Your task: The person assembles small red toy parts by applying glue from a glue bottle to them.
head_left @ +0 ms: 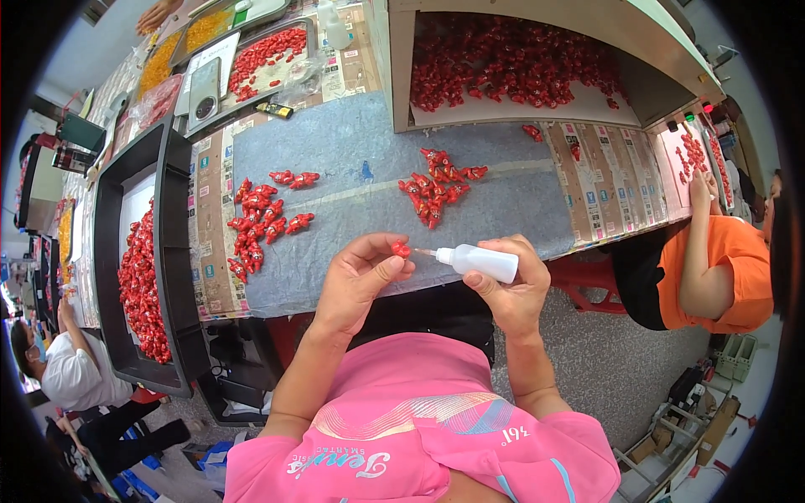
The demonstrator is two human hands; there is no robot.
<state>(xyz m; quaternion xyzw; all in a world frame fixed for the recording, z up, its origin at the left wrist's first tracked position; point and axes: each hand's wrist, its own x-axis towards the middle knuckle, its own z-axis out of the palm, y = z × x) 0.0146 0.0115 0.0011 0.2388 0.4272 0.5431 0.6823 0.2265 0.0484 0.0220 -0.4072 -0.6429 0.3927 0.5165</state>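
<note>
Down near the front edge of the grey-covered bench [335, 159], the person's left hand [356, 281] pinches a small red plastic piece [402, 249] between thumb and fingertips, the fingers closed tightly on it. Just beside it, the right hand [507, 289] is wrapped around a small white squeeze bottle with a thin nozzle [478, 261], held sideways so that the nozzle tip points at the red piece and all but touches it. Both hands hover above the bench edge, in front of the person's pink shirt [419, 419].

Farther back on the grey cover lie two loose groups of similar small red pieces: one cluster to the left [260, 222] and another heap nearer the middle [436, 189]. A black tray [172, 251] at the left end holds many more red pieces, and an open wooden box [402, 75] behind is filled with them too. At the right, another person in an orange shirt [729, 268] works at the same bench.
</note>
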